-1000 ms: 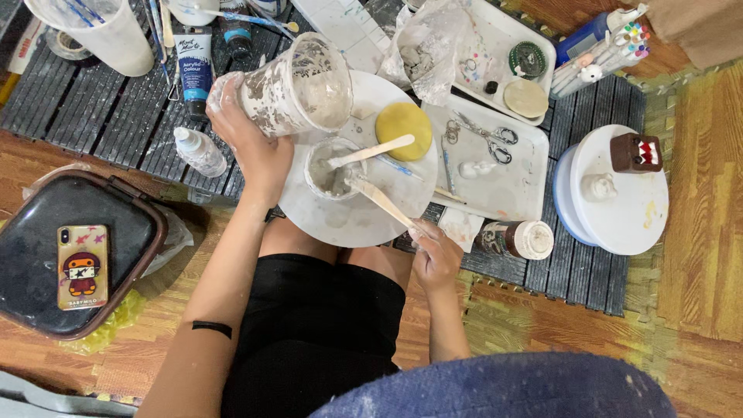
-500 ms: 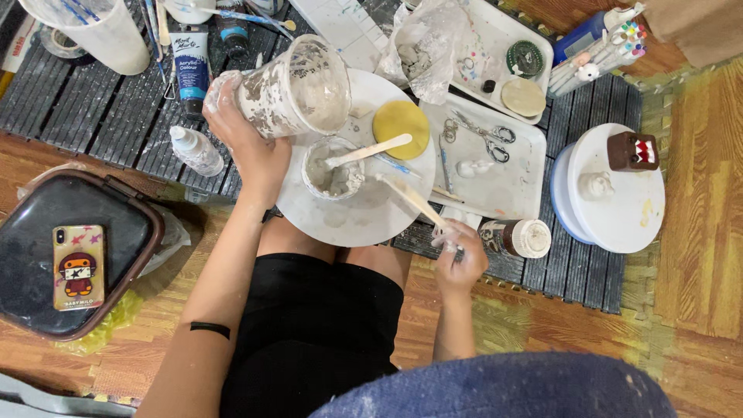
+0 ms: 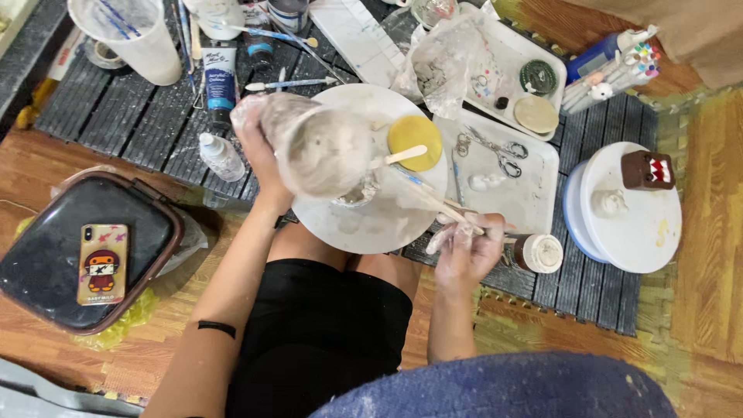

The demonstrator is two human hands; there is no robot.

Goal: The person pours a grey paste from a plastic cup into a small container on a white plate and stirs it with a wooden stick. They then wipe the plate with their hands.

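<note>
Two hands are busy over a round white work plate (image 3: 364,224) smeared with pale clay. The left hand (image 3: 259,151) is wrapped around a clear, clay-streaked plastic cup (image 3: 321,147), tipped on its side so that its long axis runs left to right and its mouth points toward the small clay-caked bowl (image 3: 357,190) on the plate — cup just above bowl, partly hiding it. The right hand (image 3: 468,248) sits lower right, off the plate's edge, fingers closed around a thin wooden stick (image 3: 433,203) whose shaft slants up and left toward the bowl. So the bowl lies up-left of the right hand and just below-right of the left; the left is the nearer one.

A yellow round sponge (image 3: 414,142) lies on the plate's far side with a pale wooden spatula (image 3: 402,155) across it; a small brown-capped jar (image 3: 538,253) stands just beside the right hand.

Against the pictures of a moment ago, the cup has tilted further over — its open mouth then faced up and was plainly visible — and the right hand has drawn back to the right, pulling the stick's tip away from the bowl.
</note>
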